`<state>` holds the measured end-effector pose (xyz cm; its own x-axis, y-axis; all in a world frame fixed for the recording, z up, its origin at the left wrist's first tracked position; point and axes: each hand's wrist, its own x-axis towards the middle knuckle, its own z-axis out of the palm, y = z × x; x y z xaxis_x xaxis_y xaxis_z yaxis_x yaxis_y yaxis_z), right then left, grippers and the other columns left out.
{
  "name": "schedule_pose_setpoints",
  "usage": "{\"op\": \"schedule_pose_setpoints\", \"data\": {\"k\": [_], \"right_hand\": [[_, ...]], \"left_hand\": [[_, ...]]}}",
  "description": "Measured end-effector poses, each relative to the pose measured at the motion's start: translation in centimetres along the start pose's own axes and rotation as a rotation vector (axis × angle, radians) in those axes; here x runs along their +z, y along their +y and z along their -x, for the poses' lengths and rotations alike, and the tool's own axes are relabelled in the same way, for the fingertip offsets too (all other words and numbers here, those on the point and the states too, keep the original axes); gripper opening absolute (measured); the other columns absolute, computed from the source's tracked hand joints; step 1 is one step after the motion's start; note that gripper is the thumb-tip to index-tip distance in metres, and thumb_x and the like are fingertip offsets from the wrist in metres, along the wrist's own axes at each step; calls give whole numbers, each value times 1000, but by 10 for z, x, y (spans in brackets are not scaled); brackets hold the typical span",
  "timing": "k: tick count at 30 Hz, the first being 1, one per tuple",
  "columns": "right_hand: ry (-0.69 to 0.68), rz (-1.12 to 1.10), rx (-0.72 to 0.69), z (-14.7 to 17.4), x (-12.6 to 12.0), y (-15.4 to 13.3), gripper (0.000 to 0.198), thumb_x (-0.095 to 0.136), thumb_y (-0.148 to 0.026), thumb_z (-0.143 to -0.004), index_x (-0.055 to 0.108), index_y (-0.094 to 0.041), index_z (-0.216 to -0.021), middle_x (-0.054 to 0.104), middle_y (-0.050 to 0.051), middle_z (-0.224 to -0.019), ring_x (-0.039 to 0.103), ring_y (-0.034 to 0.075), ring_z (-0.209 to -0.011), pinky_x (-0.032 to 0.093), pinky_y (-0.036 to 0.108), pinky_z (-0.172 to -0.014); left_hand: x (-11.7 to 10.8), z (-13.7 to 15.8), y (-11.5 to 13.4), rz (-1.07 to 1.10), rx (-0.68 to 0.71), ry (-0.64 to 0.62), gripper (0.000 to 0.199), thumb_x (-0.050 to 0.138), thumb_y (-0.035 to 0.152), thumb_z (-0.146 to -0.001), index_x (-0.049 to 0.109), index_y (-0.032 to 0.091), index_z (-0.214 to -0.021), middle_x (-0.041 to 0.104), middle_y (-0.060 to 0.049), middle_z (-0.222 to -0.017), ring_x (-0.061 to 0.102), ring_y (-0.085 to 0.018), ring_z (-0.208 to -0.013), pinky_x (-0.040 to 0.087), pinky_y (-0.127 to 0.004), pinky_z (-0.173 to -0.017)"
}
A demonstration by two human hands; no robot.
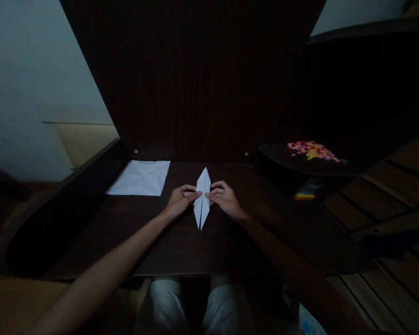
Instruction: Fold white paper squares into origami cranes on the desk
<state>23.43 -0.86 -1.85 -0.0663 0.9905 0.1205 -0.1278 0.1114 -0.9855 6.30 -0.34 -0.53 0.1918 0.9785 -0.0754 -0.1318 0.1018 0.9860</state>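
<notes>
A white folded paper (204,179), long and diamond-shaped with a split running up its lower half, is held upright along its length over the dark desk. My left hand (180,200) pinches its left edge, thumb on the front face and fingers behind. On the opposite edge, my right hand (226,199) grips in the same way. Both thumbs lie near the paper's middle. The fingertips behind the paper are partly hidden. To the left of my hands, a creased white paper sheet (139,178) lies flat on the desk.
The dark wooden desk (153,260) has a raised side panel (56,214) at left and a tall back board (195,83). A curved shelf (272,153) at right bears a pile of small pink, red and yellow pieces (312,150). Wooden slats (398,181) lie farther right.
</notes>
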Motion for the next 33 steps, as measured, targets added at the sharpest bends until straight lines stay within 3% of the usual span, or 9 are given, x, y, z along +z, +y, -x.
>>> {"op": "schedule_pose_setpoints", "data": {"k": [8,18,33], "right_hand": [[21,28,-28,0,0,-5,36,81,-36,-57,56,-19,-77,64,-1,-65,63,14,-57,53,27,-52],[-34,-20,-45,2,1,-7,36,82,-34,-57,52,-20,-72,61,-3,-65,61,13,-54,53,26,-49],[-110,79,-99,8,3,-13,36,77,-40,-63,48,-20,-64,53,-6,-58,57,10,-50,47,23,-47]], "left_hand": [[4,4,4,37,88,26,51,83,41,-53,50,18,-85,69,1,-60,63,-15,-51,48,-25,-53],[2,6,6,8,100,2,45,84,39,-53,54,17,-79,70,-1,-61,64,-16,-54,49,-25,-54],[3,7,4,-167,207,-12,33,80,40,-56,59,14,-53,60,2,-53,53,-10,-50,39,-21,-50]]}}
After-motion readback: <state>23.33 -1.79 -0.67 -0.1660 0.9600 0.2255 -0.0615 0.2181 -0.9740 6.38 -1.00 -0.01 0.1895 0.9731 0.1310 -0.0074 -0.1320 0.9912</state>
